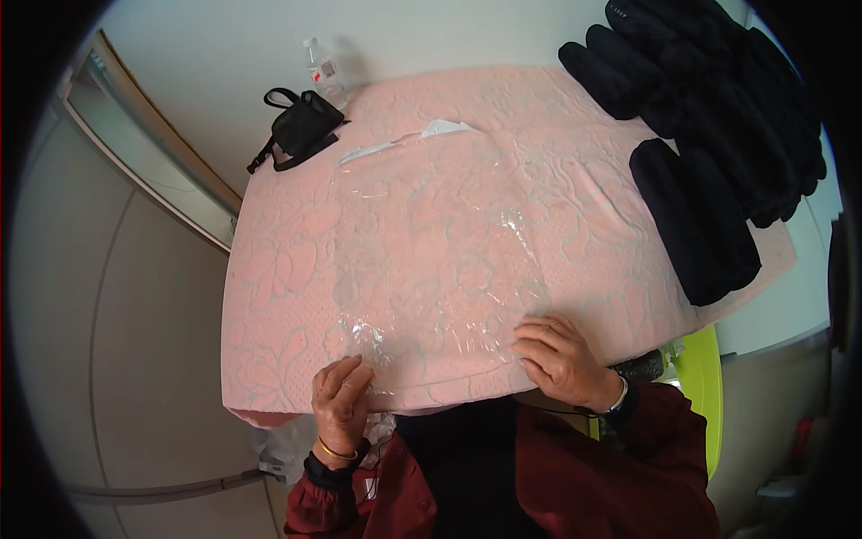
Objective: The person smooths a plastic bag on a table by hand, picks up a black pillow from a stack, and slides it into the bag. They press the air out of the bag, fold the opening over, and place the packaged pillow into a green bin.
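The bench (278, 242) carries a pink patterned cover (593, 260). Directly on it: clear plastic sheet (431, 260), centre; black pouch (303, 128) and clear bottle (325, 74), far left; black elongated bundles (718, 117), right.

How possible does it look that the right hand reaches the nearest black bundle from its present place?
Probably yes: between the right hand and the black bundle lies only pink cover, though the hand is at the edge of the clear plastic.

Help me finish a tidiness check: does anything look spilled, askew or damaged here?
Nothing looks spilled or damaged. The one slight oddity is the pink cloth, rucked into creases right of the clear plastic, while its left side lies smoother.
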Tool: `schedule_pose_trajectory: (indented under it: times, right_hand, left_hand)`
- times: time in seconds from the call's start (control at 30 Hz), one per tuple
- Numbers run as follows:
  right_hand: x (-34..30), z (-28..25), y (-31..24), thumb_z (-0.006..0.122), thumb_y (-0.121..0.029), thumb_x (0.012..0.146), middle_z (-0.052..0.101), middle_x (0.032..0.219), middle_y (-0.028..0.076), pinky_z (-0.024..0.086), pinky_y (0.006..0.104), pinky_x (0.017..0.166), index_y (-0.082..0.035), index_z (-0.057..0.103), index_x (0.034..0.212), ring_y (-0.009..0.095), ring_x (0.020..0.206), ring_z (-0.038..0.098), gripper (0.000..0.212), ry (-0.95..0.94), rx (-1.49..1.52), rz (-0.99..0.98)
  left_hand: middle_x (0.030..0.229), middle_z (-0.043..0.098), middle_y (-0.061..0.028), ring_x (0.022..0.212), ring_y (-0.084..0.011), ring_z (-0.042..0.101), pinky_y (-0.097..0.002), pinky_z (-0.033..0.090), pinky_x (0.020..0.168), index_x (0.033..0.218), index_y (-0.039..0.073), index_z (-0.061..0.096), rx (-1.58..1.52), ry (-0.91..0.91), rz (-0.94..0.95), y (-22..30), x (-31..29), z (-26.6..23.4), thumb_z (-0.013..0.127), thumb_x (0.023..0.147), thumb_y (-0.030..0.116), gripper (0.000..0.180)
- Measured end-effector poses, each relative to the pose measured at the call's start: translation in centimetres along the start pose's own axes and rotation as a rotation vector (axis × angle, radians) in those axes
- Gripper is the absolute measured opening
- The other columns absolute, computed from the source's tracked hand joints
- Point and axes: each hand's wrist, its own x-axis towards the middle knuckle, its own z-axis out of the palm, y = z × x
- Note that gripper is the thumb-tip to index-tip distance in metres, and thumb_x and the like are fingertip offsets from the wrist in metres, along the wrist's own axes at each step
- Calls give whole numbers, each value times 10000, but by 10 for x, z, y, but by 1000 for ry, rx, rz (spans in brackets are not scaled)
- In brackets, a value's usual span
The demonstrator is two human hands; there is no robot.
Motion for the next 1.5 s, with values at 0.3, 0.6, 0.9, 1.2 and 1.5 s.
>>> schedule_pose_trajectory:
  times: [0.3,0.6,0.9,1.2,1.5]
  right_hand:
    - [2,7,-13,698,40,765,658,961,77,512,369,828,-19,657,930,254,924,654,180,23,-38,-49]
    - [3,12,-12,677,59,769,668,1001,120,542,398,801,7,597,982,279,900,659,233,51,49,-126]
    - [3,9,-57,650,-81,863,515,1310,288,465,459,1035,74,551,1071,408,1207,549,278,-192,-3,-54]
    - [14,43,-35,664,-291,915,320,1512,325,240,543,1187,128,354,1436,454,1437,296,737,-219,-15,34]
    - [9,29,-30,620,-293,941,264,1557,310,202,550,1200,112,282,1491,453,1467,246,763,-146,-94,302]
  left_hand:
    - [1060,681,-89,978,-306,636,-407,508,860,971,46,695,152,21,138,17,6,-8,719,691,-30,291]
    - [1273,605,-209,1153,-385,582,-482,463,991,1233,-44,616,-105,-368,201,54,10,8,750,842,211,485]
    - [1464,366,-373,1268,-532,462,-516,414,1066,1425,-106,388,-12,-320,104,46,9,18,707,884,259,727]
    - [1410,423,-372,1222,-524,490,-520,429,1046,1462,-109,319,-127,-192,-67,45,22,43,672,839,63,736]
    - [1452,386,-354,1275,-508,447,-526,401,1075,1475,-105,291,83,-212,-35,63,36,37,708,822,73,795]
